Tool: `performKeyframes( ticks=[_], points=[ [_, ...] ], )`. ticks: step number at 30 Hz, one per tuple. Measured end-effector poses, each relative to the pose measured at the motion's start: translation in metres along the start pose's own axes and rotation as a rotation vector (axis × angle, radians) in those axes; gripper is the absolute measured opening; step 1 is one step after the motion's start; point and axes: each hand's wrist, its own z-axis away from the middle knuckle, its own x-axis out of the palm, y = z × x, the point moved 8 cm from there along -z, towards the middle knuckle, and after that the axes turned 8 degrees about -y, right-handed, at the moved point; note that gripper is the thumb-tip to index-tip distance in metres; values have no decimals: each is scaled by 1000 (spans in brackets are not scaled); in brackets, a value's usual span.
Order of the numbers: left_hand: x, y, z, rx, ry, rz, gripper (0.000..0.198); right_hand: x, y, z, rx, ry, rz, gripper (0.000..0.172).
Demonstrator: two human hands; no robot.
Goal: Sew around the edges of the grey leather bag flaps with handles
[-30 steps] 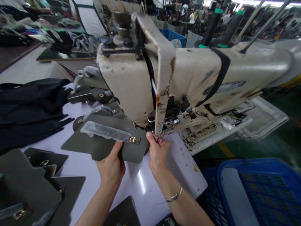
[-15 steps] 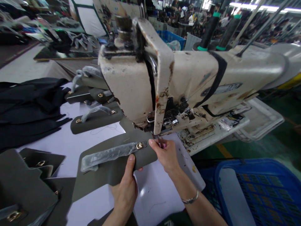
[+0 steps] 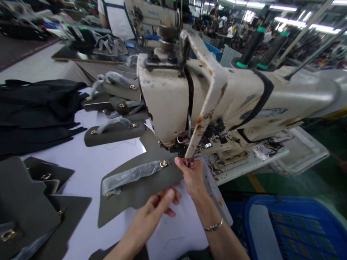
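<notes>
A dark olive leather panel (image 3: 138, 187) lies on the white table, with a gold buckle (image 3: 163, 163) and a plastic-wrapped strap (image 3: 127, 177) across it. Its far end reaches under the cream, rust-stained sewing machine head (image 3: 179, 97). My right hand (image 3: 191, 175) pinches the panel's edge close to the machine's presser foot (image 3: 189, 153). My left hand (image 3: 154, 213) lies by the panel's lower edge with its fingers spread, holding nothing. The needle area is mostly hidden by the machine's metal guard (image 3: 208, 97).
Several matching panels (image 3: 114, 133) lie behind the machine, and more (image 3: 24, 213) at the table's left. Black fabric (image 3: 35, 112) is heaped at left. A blue plastic basket (image 3: 287, 227) stands at lower right. Thread cones (image 3: 252, 45) rise behind the machine head.
My left hand has let go of the panel and its fingers have spread. The panel now lies flatter on the table, and my view has shifted.
</notes>
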Motion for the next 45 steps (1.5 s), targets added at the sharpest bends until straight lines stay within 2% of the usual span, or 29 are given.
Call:
performKeyframes(
  ticks=[2,3,4,5,7,8,9,10,12,13,15,17,19,21,24,27,30,35,41,45],
  points=[
    [25,20,18,-30,-486,-134,26,-4,-3,-1,-33,-22,75,39],
    [25,35,25,-2,-609,-183,24,-6,-5,-2,-47,-36,121,40],
    [17,53,24,62,-629,-225,23,-9,-9,-1,-63,-42,179,43],
    [-1,72,13,136,-520,-256,23,-12,-15,1,-82,-34,251,46],
    [-51,114,-18,390,-141,-346,26,-22,-32,10,-146,41,410,51],
    [-70,128,-35,486,8,-509,28,-26,-44,17,-194,100,473,52],
    [-82,136,-55,560,104,-725,29,-27,-56,25,-243,152,507,51],
    [-84,136,-77,589,92,-957,34,-25,-66,33,-275,172,505,49],
    [-80,122,-120,618,-41,-1309,37,-10,-74,46,-244,78,401,44],
    [-77,112,-136,623,-126,-1458,35,4,-72,51,-180,-26,314,42],
    [-76,101,-154,620,-178,-1611,23,38,-61,60,-5,-258,88,39],
    [-81,100,-155,622,-139,-1653,15,70,-49,67,186,-436,-194,41],
    [-95,108,-145,623,-18,-1676,23,94,-40,69,358,-524,-476,47],
    [-118,118,-130,596,157,-1701,35,110,-32,65,488,-533,-687,43],
    [-152,127,-110,530,364,-1694,52,122,-18,51,601,-476,-856,35],
    [-168,132,-97,506,468,-1665,58,128,-10,38,620,-426,-947,33],
    [-169,134,-92,497,516,-1640,58,132,-9,29,588,-413,-990,29],
    [-165,137,-89,479,547,-1626,58,134,-10,25,565,-341,-1021,29],
    [-162,143,-86,459,540,-1609,58,136,-11,19,531,-256,-1094,37],
    [-165,141,-85,436,539,-1593,57,131,-12,16,485,-211,-1030,34]
  ],
)
